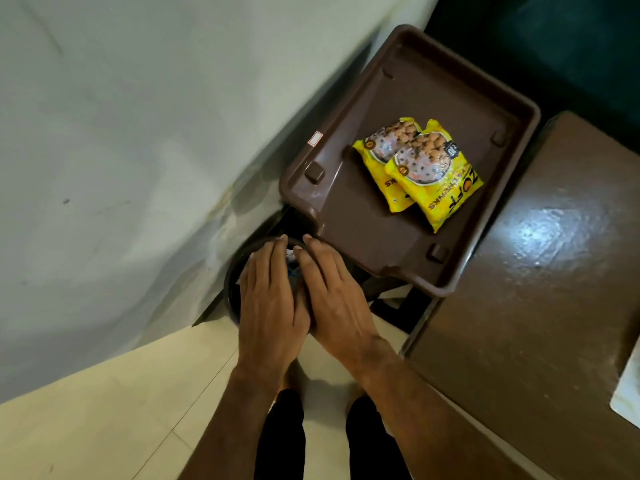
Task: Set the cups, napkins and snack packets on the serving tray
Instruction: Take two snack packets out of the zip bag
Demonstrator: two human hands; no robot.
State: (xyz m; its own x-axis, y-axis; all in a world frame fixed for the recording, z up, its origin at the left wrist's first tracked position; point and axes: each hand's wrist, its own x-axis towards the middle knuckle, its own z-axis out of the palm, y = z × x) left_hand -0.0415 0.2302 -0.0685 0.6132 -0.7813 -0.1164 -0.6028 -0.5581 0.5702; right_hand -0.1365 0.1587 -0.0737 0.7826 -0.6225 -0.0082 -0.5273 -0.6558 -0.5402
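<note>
Packets (420, 168) — yellow ("CHUNKS") — on tray (367, 220)

The serving tray (408, 237) is plain dark brown, with a small white sticker (314, 138) edged in red on its rim. The 2 snack packets (420, 168) are bright yellow with black lettering and a printed picture of tan, round pieces. The tabletop (554, 271) is glossy brown. The wall (138, 133) is pale grey-white, the floor (104, 410) cream.

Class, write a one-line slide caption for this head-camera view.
Both hands reach into a dark round container beside the brown tray holding two yellow snack packets.
</note>
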